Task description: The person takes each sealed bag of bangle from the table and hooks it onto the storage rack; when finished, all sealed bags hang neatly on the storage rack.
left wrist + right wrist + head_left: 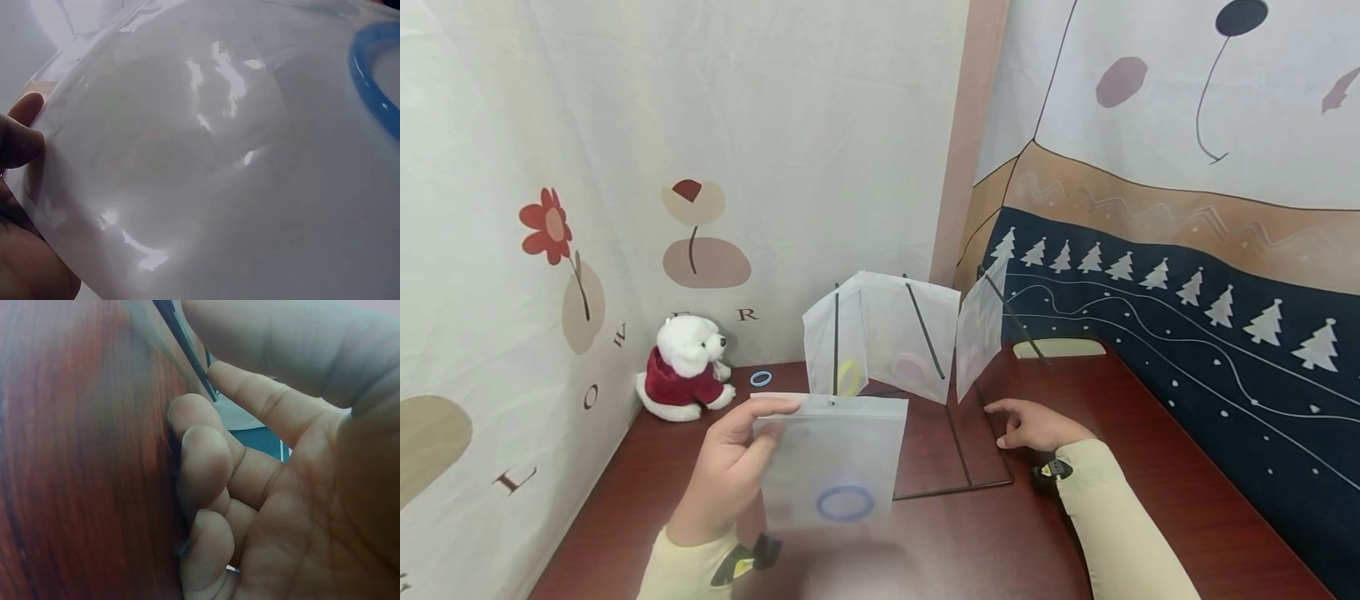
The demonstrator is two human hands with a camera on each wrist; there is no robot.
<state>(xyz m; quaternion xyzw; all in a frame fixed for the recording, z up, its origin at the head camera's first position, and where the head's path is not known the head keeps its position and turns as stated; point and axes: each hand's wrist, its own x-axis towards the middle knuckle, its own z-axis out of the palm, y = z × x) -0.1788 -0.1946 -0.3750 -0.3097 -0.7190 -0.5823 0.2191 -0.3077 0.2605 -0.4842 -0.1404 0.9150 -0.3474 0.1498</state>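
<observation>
My left hand point(730, 467) pinches the top corner of a translucent zip bag point(820, 450) between thumb and fingers. A blue ring point(845, 503) shows inside that bag, near its bottom; the left wrist view has part of the same ring point(375, 81) at its right edge. Over on the right, my right hand point(1037, 425) rests low on the table with thumb and index finger at the side rail of a black wire rack point(958, 490). Its other fingers point(206, 462) bend against the wood. Three more translucent bags point(910, 333) hang from the rack's arms.
A yellow ring point(849, 377) and a pink ring point(910, 367) show through two hanging bags. Left of the rack, a light blue ring point(761, 378) lies beside a white plush bear point(688, 371) in red. A pale green flat piece point(1060, 347) lies at the back edge.
</observation>
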